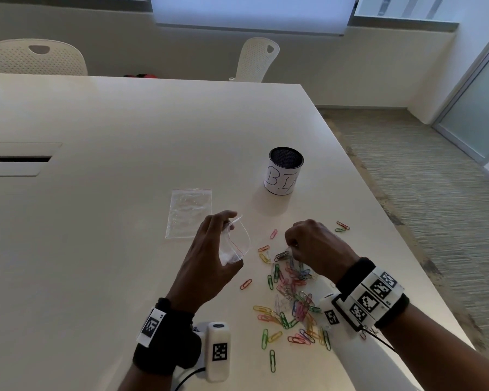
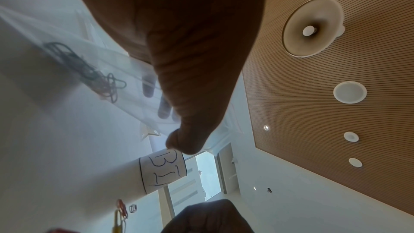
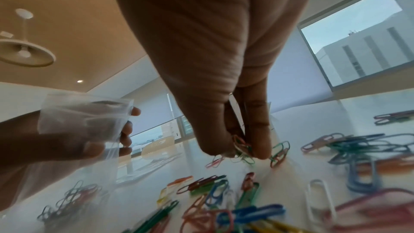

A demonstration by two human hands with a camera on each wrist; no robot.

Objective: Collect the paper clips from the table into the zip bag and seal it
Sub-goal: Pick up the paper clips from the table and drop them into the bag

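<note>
Clearly the paper clips (image 1: 290,294) (light, slick, tangling) suit the right hand (image 1: 315,246) pinching several, while the left hand (image 1: 209,255) grips the limp zip bag (image 1: 237,244) by its mouth.

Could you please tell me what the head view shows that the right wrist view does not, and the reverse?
Only the head view shows the labelled black mesh cup, two white chairs and both wrist rigs. Only the right wrist view shows the right hand's fingertips pinching a few clips, and clips already inside the held zip bag. Both show the left hand holding that bag open, the loose paper clips on the table, and flat spare bags.
</note>
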